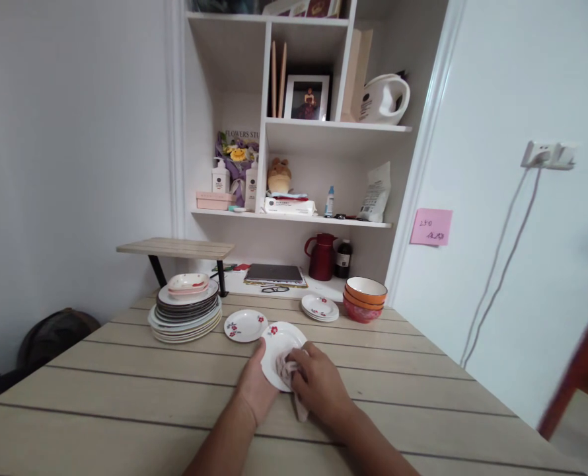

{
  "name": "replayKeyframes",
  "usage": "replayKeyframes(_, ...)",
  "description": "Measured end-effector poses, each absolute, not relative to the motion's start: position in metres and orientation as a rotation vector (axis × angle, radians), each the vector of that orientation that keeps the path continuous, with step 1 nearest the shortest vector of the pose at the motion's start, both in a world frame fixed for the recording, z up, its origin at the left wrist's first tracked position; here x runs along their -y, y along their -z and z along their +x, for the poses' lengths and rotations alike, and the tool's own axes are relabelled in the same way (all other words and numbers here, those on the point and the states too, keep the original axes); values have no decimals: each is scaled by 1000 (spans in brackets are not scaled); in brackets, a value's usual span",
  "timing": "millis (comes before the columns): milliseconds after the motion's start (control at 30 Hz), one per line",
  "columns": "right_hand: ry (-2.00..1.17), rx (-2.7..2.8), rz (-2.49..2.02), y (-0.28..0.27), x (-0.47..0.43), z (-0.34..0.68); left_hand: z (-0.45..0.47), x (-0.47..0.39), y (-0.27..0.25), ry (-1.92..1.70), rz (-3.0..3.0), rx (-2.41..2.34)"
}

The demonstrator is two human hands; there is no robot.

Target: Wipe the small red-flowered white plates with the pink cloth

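Note:
A small white plate with red flowers is tilted toward me above the table. My left hand grips its left edge, with the thumb near the rim and the other fingers hidden beneath. My right hand is closed on a crumpled pale cloth, pressed against the plate's face; one end of the cloth hangs below. Just behind lies a similar flowered plate on the table. A short stack of flowered plates stands farther back to the right.
At the left is a tall stack of plates topped with small dishes, near a raised wooden stand. Stacked bowls stand at the back right. Behind the table are a laptop, a red jug and a dark bottle.

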State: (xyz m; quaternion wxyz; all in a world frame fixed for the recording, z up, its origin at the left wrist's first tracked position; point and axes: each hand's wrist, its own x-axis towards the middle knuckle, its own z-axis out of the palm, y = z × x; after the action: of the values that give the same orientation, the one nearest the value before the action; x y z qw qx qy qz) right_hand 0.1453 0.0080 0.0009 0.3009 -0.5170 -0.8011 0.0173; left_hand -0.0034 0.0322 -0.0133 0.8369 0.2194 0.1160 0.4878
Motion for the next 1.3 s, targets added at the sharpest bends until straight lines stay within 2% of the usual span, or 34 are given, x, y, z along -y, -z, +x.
replayKeyframes(233, 32, 2071, -1151, -4, -8, 140, 6, -22, 8, -942, 457, -370)
replayKeyframes(467, 211, 1839, -1360, -3, -22, 161, 9, -14, 2, -928, 486, -339)
replayKeyframes(767, -51, 2105, -1303, -2, -8, 146, -2, -24, 6, -1026, 452, -287)
replayKeyframes(900, 23, 2144, -1219, -4, -5, 137, 2, -22, 7, -959, 484, -340)
replayKeyframes(1100, 168, 1898, -1354, -6, -15, 153, 10, -14, 2, -916, 519, -369)
replayKeyframes(1300, 86, 1932, -1412, -3, -17, 162, 5, -15, 0, -971, 469, -333)
